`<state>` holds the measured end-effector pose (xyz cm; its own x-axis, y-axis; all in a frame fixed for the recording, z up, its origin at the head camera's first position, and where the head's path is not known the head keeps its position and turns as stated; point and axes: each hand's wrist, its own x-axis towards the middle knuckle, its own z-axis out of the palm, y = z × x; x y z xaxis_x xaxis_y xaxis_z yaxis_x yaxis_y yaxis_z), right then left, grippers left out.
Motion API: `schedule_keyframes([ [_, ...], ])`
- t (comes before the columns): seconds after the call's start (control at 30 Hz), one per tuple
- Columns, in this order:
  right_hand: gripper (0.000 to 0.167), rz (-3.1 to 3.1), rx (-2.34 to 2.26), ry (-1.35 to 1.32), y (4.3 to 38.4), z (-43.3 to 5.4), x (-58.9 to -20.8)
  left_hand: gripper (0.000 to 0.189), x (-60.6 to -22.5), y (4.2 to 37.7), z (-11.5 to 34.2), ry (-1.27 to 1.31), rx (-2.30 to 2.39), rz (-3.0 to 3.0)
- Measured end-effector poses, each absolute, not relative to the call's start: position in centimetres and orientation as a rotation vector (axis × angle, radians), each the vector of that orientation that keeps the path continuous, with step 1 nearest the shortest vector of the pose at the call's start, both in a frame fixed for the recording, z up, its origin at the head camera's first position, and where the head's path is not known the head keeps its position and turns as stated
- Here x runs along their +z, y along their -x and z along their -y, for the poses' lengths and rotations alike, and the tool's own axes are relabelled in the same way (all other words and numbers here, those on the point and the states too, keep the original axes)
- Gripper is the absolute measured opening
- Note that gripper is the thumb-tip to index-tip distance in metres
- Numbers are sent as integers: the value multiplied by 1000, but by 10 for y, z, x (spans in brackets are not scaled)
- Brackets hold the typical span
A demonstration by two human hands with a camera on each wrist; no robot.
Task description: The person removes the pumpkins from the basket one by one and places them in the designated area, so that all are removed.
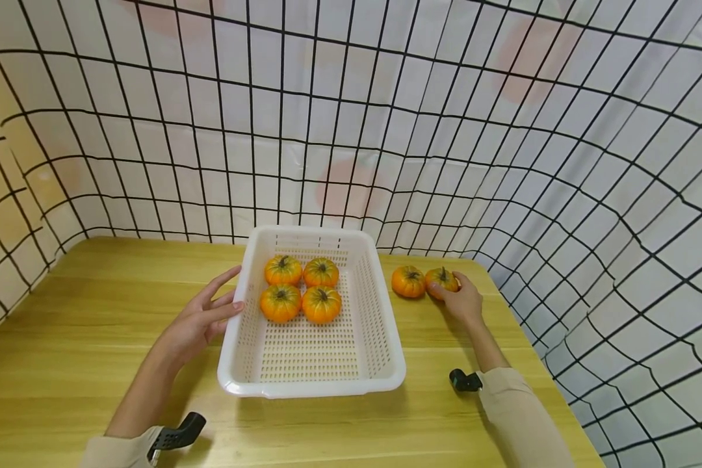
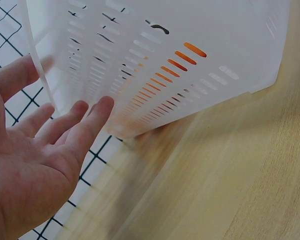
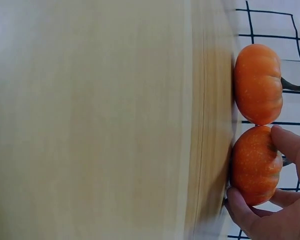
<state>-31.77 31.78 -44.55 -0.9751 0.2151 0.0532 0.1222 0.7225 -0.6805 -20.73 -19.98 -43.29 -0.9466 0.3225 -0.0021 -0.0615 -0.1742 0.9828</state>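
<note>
While the left hand [image 1: 201,316] grips the basket [image 1: 316,389] of 4 pumpkins [image 1: 281,303], the right hand [image 1: 467,300] pinches 1 loose pumpkin [image 3: 255,167] touching its buddy [image 3: 257,82].

Free room: front half of the basket [image 1: 312,390], through its open top; tabletop [image 1: 427,396] between basket and my right forearm [image 1: 491,351].
Obstacles leftward from my right hand [image 1: 465,302]: adjoining pumpkin [image 1: 408,281], then basket wall. Grid [image 1: 250,84] stands behind. Four pumpkins [image 1: 281,303] occupy the basket's back half.
</note>
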Motion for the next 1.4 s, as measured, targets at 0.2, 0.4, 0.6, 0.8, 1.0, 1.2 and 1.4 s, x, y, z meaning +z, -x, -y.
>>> schedule_keyframes([
  [0.2, 77, 2806, 1083, 271, 317, -317, -444, 75, -432, 207, 200, -304, 2206, -1840],
  [0.4, 77, 2799, 1086, 284, 317, -317, -445, 75, -432, 208, 200, -303, 2198, -1851],
  [0.6, 78, 2797, 1109, 288, 318, -315, -444, 74, -433, 207, 201, -294, 2202, -1854],
  [0.8, 79, 2800, 1105, 305, 318, -314, -443, 74, -433, 207, 201, -293, 2219, -1825],
  [1.0, 79, 2801, 1111, 305, 318, -315, -443, 74, -432, 207, 200, -295, 2219, -1827],
  [1.2, 82, 2813, 1100, 307, 318, -315, -440, 74, -433, 206, 200, -302, 2219, -1827],
  [1.4, 84, 2817, 1104, 269, 316, -318, -431, 74, -433, 206, 200, -295, 2215, -1832],
])
